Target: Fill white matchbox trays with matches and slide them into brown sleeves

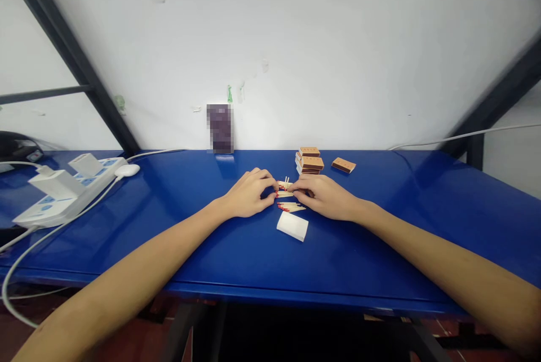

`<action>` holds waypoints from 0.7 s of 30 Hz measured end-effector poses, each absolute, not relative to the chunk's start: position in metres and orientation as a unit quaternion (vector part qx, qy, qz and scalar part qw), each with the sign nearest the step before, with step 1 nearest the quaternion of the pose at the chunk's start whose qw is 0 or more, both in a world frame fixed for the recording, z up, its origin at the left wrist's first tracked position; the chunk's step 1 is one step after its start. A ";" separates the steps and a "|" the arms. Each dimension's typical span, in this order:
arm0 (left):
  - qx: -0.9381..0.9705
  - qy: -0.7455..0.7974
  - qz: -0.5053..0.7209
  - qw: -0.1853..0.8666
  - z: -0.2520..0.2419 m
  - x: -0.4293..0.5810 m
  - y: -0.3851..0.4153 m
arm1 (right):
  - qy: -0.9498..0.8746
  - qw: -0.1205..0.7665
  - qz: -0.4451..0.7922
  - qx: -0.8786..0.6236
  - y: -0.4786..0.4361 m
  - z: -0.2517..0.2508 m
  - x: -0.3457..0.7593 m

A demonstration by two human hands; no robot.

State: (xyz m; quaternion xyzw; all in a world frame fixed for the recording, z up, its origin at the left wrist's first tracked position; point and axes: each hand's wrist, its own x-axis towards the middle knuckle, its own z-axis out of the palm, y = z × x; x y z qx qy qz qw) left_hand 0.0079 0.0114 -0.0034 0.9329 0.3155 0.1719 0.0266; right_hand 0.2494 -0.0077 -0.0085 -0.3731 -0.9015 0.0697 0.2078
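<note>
My left hand (252, 193) and my right hand (324, 196) face each other over the table. Between their fingertips lies a small bundle of red-tipped matches (284, 194), pinched from both ends. The left fingers are at the red heads, the right ones at the bare ends. Just beyond, more matches (286, 182) lie partly crossed and partly covered by the right fingers. Nearer to me is another loose row of matches (291, 207). In front of that sits a white matchbox tray (292, 226), which seems to lie with its bottom up.
Several orange-brown matchboxes (310, 162) are stacked behind my right hand, with a single matchbox (344, 165) to their right. A blurred dark phone-like object (220, 128) leans on the wall. At left, a white power strip (70, 193) with plugs and cables rests on the blue table (359, 266).
</note>
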 end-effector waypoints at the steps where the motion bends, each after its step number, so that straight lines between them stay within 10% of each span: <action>1: 0.933 0.316 0.172 0.029 -0.003 0.008 0.012 | -0.902 0.207 0.070 -0.372 -0.008 -0.008 0.249; 21: 0.937 0.306 0.170 0.015 -0.004 0.006 0.012 | -0.876 0.249 0.082 -0.404 -0.001 -0.013 0.247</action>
